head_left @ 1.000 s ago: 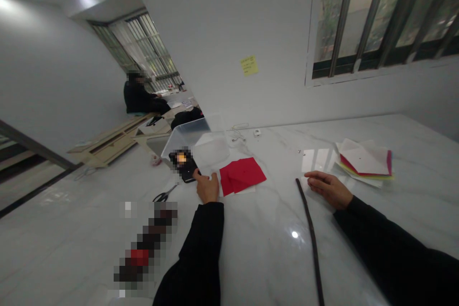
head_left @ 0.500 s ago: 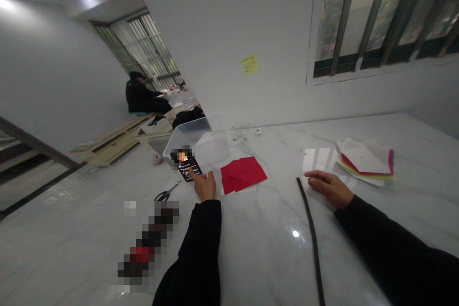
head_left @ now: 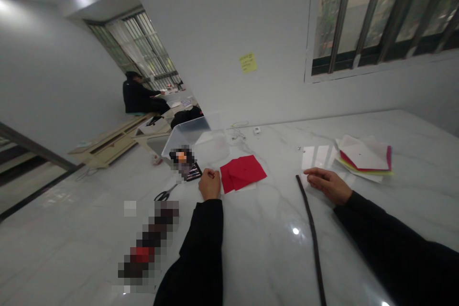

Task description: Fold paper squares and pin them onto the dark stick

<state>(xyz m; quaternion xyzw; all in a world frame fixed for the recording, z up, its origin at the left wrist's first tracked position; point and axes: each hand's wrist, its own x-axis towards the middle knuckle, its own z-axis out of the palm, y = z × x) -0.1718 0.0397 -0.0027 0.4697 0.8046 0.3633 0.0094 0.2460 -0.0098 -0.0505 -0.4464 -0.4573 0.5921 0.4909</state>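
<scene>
My left hand (head_left: pixel 210 184) is curled closed on the table, between a phone (head_left: pixel 194 172) and some red paper sheets (head_left: pixel 247 173); nothing shows in its fingers. The phone lies with its screen lit, partly blurred out by a mosaic. Just left of it are black-handled scissors (head_left: pixel 163 195). My right hand (head_left: pixel 329 185) rests with fingers stretched loosely, holding nothing, beside the top end of a long, thin dark stick (head_left: pixel 311 224). Beyond that hand sits a stack of coloured and white paper (head_left: pixel 364 155).
A clear plastic bin (head_left: pixel 186 129) stands at the back left. A pixelated dark and red item (head_left: pixel 148 241) lies at the left. Cable and a small white plug (head_left: pixel 256 130) are near the wall, which bears a yellow note (head_left: pixel 247 63). A person (head_left: pixel 138 95) sits far off.
My left hand has drawn back from the phone screen, its pointing finger now curled in. My right hand stays in the same place. The view has shifted slightly.
</scene>
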